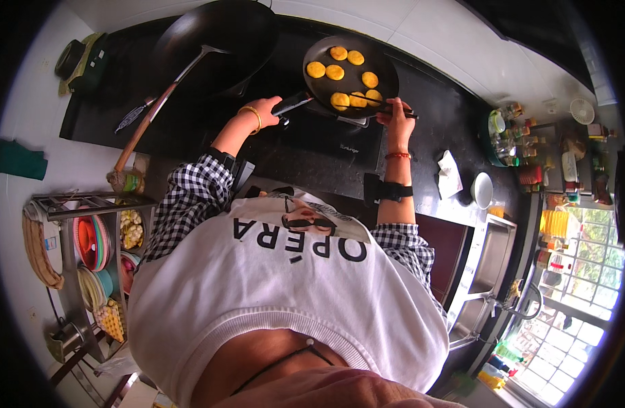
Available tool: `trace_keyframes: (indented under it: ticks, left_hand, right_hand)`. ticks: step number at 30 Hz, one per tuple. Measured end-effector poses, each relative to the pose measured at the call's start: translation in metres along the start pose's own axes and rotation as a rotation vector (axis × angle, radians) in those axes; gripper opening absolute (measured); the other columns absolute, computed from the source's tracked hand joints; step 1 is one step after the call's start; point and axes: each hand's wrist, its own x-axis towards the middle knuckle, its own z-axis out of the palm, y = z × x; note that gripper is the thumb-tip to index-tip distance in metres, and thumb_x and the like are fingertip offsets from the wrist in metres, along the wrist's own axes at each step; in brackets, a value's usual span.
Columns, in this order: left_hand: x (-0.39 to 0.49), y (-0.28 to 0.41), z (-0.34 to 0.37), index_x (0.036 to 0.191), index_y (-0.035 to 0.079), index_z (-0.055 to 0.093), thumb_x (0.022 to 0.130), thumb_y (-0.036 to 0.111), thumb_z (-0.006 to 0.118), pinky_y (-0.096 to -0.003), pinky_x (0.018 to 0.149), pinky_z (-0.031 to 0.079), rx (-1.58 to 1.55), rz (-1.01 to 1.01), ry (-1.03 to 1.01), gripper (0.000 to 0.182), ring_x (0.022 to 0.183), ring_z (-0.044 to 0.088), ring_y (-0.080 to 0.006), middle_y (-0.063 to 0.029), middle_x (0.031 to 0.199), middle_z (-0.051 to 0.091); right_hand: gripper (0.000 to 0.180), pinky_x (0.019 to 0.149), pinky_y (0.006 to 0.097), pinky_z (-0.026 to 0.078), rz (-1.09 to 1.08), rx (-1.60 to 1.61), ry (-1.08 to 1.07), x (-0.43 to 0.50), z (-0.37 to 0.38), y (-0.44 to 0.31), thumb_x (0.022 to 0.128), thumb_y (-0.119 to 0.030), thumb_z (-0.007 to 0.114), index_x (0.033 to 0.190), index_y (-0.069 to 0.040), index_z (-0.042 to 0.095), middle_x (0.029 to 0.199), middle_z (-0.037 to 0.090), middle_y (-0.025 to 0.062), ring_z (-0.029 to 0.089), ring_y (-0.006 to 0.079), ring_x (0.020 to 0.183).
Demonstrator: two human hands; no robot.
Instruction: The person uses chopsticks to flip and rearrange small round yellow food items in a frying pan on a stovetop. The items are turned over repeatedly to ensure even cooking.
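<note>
A black frying pan (383, 66) sits on the cooktop, with several round golden patties (335, 72) spread over its base. My left hand (264, 113) grips the end of the pan's dark handle (293, 103). At the pan's near right rim, my right hand (397, 123) holds dark chopsticks (411, 113). Their tips reach across the nearest patties (340, 101), three of which lie in a row along the near side. Whether the tips pinch a patty cannot be made out.
Left of the pan stands a large black wok (215, 30) with a long-handled spatula (154, 104) across it. On the right counter are crumpled white paper (449, 176), a white bowl (482, 190) and a tray of bottles (501, 135). A steel sink (496, 255) lies beyond.
</note>
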Motion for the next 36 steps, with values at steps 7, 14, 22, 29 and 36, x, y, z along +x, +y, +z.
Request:
trace_keyframes:
  ticks: [7, 14, 22, 29, 36]
  left_hand:
    - [-0.003, 0.005, -0.003, 0.121, 0.012, 0.048, 0.069, 0.020, 0.064, -0.0390, 0.084, 0.046, -0.002, 0.005, 0.020, 0.056, 0.101, 0.057, -0.0323, -0.0159, 0.107, 0.061]
    - [-0.002, 0.005, -0.003, 0.122, 0.012, 0.047, 0.068, 0.021, 0.063, -0.0395, 0.083, 0.046, -0.001, 0.000, -0.004, 0.057, 0.100, 0.057, -0.0331, -0.0163, 0.106, 0.061]
    - [-0.002, 0.004, -0.003, 0.124, 0.013, 0.045, 0.069, 0.021, 0.063, -0.0399, 0.080, 0.047, -0.009, 0.002, -0.028, 0.059, 0.095, 0.059, -0.0330, -0.0165, 0.101, 0.062]
    - [-0.003, 0.004, -0.003, 0.124, 0.012, 0.045, 0.069, 0.022, 0.063, -0.0397, 0.082, 0.047, 0.003, 0.008, -0.022, 0.059, 0.097, 0.058, -0.0327, -0.0171, 0.104, 0.061]
    - [-0.004, 0.006, -0.004, 0.126, 0.011, 0.043, 0.069, 0.022, 0.064, -0.0389, 0.083, 0.046, 0.020, 0.003, -0.031, 0.061, 0.098, 0.058, -0.0323, -0.0174, 0.106, 0.061]
  right_hand:
    - [0.018, 0.053, 0.0257, 0.053, -0.013, 0.224, -0.077, 0.011, 0.059, 0.008, 0.090, -0.019, 0.054, 0.094, -0.001, 0.058, 0.084, 0.059, 0.0078, 0.062, 0.0161, 0.061]
    - [0.015, 0.052, 0.0268, 0.053, -0.031, 0.260, 0.091, 0.032, 0.064, 0.033, 0.089, -0.016, 0.054, 0.093, -0.002, 0.057, 0.079, 0.061, 0.0072, 0.062, 0.0168, 0.058]
    - [0.020, 0.052, 0.0264, 0.052, -0.130, 0.130, 0.184, 0.039, 0.029, 0.021, 0.090, -0.022, 0.053, 0.095, -0.003, 0.056, 0.082, 0.061, 0.0076, 0.062, 0.0170, 0.060]
    - [0.021, 0.053, 0.0272, 0.054, -0.086, 0.101, 0.126, 0.027, 0.031, 0.021, 0.091, -0.021, 0.053, 0.096, -0.001, 0.058, 0.083, 0.061, 0.0070, 0.064, 0.0169, 0.064]
    - [0.021, 0.055, 0.0256, 0.051, -0.107, 0.180, -0.027, 0.040, 0.063, 0.026, 0.090, -0.021, 0.056, 0.096, -0.002, 0.060, 0.081, 0.061, 0.0067, 0.061, 0.0139, 0.064]
